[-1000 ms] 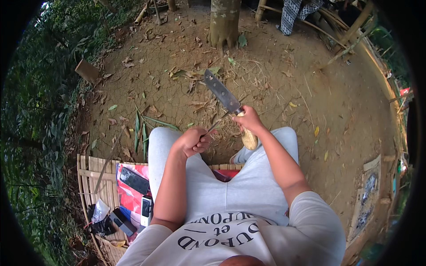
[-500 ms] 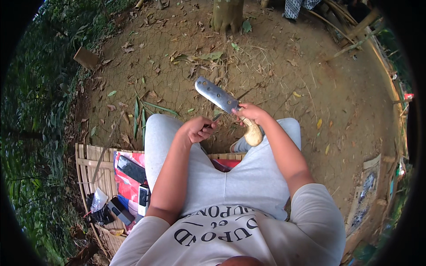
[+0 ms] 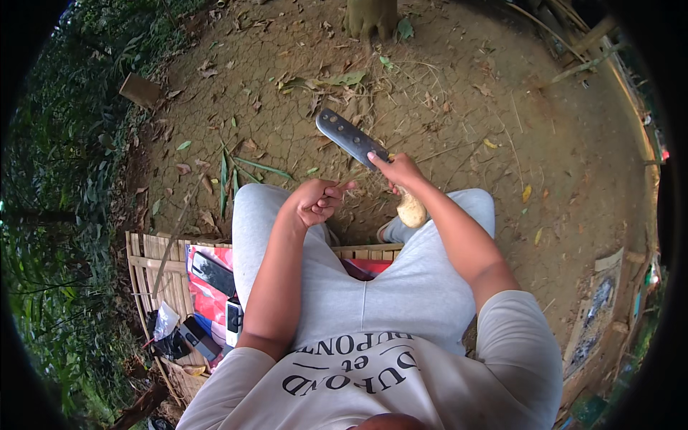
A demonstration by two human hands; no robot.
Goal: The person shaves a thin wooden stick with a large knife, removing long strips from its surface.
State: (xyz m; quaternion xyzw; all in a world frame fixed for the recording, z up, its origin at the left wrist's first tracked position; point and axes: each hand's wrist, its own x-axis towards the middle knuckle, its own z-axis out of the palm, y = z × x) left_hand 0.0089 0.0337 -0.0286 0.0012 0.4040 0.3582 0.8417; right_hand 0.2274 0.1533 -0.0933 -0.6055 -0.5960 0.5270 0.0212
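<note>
My right hand (image 3: 400,172) grips a large cleaver (image 3: 351,137) where blade meets handle, its thumb lying along the blade. The broad metal blade points up and left, with several round spots or holes along it. Its pale wooden handle (image 3: 411,209) curves down to a bulbous end above my right leg. To the left, my left hand (image 3: 317,201) hovers by my left knee, fingers curled and one fingertip stretched toward the cleaver, apart from the blade. Whatever those curled fingers hold is hidden.
I sit on a bamboo slat bench (image 3: 154,265). On my left lie a phone (image 3: 213,273) on a red sheet, a black box-shaped item (image 3: 200,338) and a clear plastic bag (image 3: 166,319). A tree trunk (image 3: 370,18) stands ahead; a wooden block (image 3: 140,91) lies far left.
The thin dark rod seen in my left hand beneath the cleaver no longer shows. My right thumb has moved onto the blade, and the cleaver has shifted slightly up, its face now darker.
</note>
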